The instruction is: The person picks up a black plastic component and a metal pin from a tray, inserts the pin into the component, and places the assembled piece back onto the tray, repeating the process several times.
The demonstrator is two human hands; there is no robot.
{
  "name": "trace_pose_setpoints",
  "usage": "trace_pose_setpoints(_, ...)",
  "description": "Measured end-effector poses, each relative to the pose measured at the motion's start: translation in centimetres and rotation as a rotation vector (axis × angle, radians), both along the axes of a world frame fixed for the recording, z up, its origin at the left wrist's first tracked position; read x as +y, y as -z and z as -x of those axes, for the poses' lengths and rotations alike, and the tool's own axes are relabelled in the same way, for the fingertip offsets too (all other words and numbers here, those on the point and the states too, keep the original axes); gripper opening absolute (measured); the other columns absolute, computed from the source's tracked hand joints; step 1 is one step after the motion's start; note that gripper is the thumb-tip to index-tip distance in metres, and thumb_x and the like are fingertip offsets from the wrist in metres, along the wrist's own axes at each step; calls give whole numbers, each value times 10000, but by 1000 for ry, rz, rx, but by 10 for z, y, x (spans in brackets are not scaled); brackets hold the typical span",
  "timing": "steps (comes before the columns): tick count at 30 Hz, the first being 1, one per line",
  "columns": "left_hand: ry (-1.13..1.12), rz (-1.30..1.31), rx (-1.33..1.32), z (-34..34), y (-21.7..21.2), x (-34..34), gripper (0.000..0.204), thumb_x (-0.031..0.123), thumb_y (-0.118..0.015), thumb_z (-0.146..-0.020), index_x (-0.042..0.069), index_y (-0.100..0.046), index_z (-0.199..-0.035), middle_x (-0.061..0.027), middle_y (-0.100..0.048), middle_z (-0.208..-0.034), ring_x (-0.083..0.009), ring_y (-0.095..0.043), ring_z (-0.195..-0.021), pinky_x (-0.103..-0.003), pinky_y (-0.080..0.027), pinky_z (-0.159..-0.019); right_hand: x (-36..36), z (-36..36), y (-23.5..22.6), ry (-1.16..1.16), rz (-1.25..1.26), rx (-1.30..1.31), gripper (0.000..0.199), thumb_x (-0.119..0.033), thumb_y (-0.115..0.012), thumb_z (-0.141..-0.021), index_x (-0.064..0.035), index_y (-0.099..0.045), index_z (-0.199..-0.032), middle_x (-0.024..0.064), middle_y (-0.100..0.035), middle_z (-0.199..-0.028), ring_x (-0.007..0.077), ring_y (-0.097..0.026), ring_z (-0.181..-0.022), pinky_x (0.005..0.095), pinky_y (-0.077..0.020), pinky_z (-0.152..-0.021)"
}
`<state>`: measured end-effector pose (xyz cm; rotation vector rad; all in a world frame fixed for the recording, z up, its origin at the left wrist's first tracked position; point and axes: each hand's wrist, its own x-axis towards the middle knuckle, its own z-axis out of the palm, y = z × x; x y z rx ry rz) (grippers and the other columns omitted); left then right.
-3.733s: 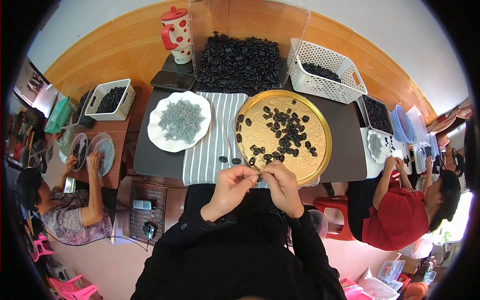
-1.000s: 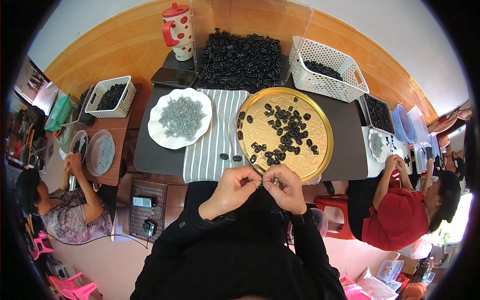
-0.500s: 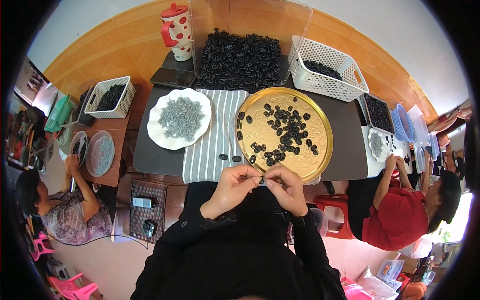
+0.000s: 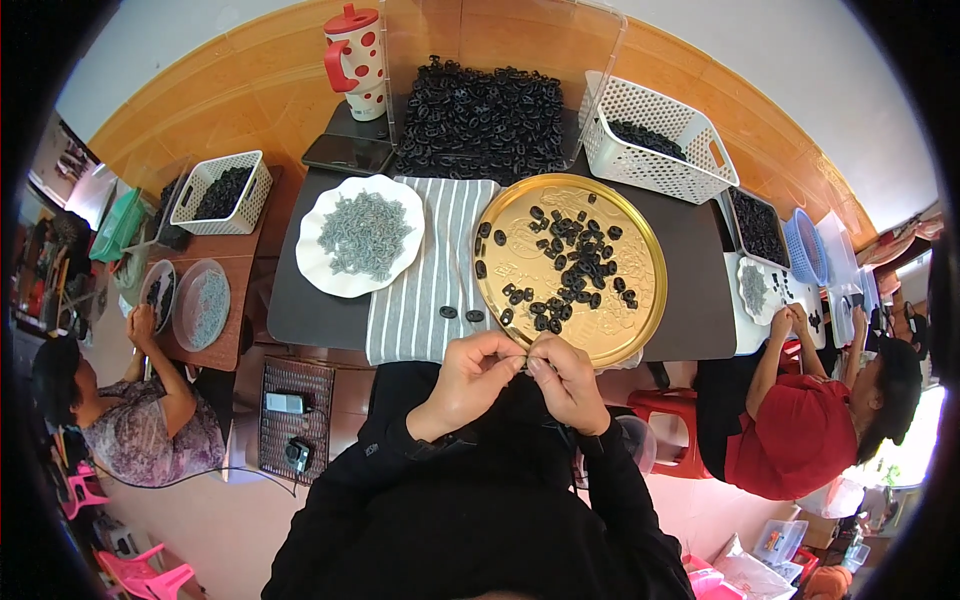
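My left hand (image 4: 470,378) and my right hand (image 4: 567,378) meet fingertip to fingertip just below the table's front edge, pinching a small part between them that is mostly hidden by the fingers. Right above them lies a round gold tray (image 4: 630,225) scattered with several small black parts (image 4: 570,265). A white scalloped plate (image 4: 318,272) heaped with small grey metal pieces (image 4: 365,233) sits to the left, beside a grey striped cloth (image 4: 425,270) with two loose black parts (image 4: 460,314) on it.
A big pile of black parts (image 4: 480,120) lies at the back, next to a red-and-white dotted jug (image 4: 355,62) and a white basket (image 4: 655,140). People sit at side tables left (image 4: 140,420) and right (image 4: 800,430), with their own trays and baskets.
My hands have stayed together at the table's front edge, shifting only slightly. The trays and plate have not moved.
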<state>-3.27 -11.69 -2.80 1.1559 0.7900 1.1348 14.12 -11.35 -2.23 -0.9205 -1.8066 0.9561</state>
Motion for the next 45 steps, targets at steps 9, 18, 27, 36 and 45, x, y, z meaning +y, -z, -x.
trace_pose_setpoints(9,-10,131,-96,3,9,1,84,30,-603,-917,-17,-652,-967,-32,-649,-807,-54,-570,-676,-191,-459,-585,3,-15,-10,261,210,56,88,-29,-617,-870,17,-606,-943,46,-587,-807,92,-531,-728,246,-438,-651)
trace_pose_setpoints(18,-29,162,-142,16,14,7,66,1,-624,-884,-19,-662,-934,-39,-656,-796,-63,-585,-662,-198,-471,-566,16,-38,-12,362,-106,-471,21,-9,-619,-802,-2,-625,-820,145,-560,-752,322,-579,-678,365,-452,-597)
trace_pose_setpoints(27,-3,159,-133,15,16,11,51,-14,-640,-848,-13,-665,-892,-35,-659,-789,-61,-589,-663,-200,-470,-555,19,-12,-8,427,-183,-748,94,-67,-660,-762,-21,-592,-808,159,-517,-799,366,-563,-736,446,-465,-645)
trace_pose_setpoints(36,28,223,-171,8,7,15,55,-37,-620,-836,-21,-658,-872,-59,-667,-774,-84,-609,-669,-206,-472,-545,17,-24,8,360,99,-211,131,12,-642,-791,-6,-568,-898,62,-587,-765,180,-593,-703,310,-461,-611)
trace_pose_setpoints(45,49,258,-231,1,8,16,58,-49,-611,-830,-36,-647,-873,-95,-674,-762,-113,-632,-645,-207,-467,-511,8,2,0,218,474,526,129,13,-605,-879,38,-634,-1002,9,-636,-838,55,-564,-728,202,-461,-674)
